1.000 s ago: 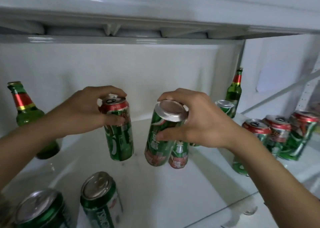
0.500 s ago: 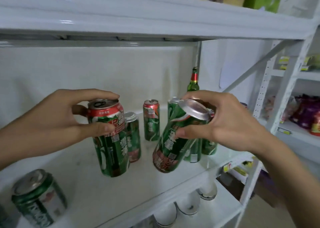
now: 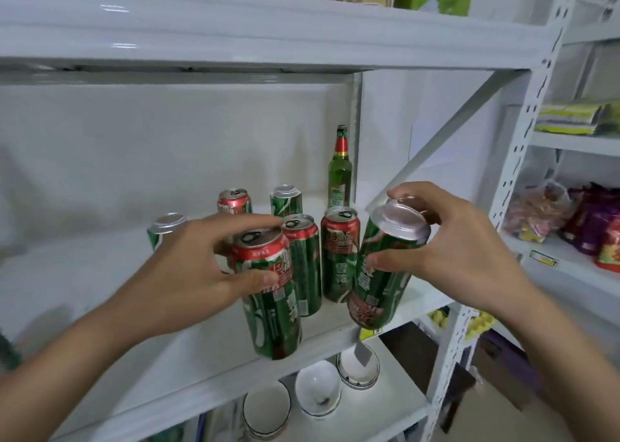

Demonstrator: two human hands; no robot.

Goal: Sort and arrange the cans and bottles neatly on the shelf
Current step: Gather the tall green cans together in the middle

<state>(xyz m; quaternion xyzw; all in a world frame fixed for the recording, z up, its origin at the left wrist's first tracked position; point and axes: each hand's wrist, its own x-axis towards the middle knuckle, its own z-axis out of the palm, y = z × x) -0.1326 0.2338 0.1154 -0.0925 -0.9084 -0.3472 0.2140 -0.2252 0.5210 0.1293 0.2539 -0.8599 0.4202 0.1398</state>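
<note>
Your left hand [image 3: 188,273] gripped an upright can [image 3: 271,300] at centre frame; your right hand [image 3: 446,250] clamped a tilted can [image 3: 382,273]. You were mid-placement — next, probably set both down by the standing cans [image 3: 339,253].

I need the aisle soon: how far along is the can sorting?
Done: several cans stand grouped near the bottle. In hand: left hand grips an upright can, right hand an upside-down can. Left: placing both, plus one apart can.
</note>
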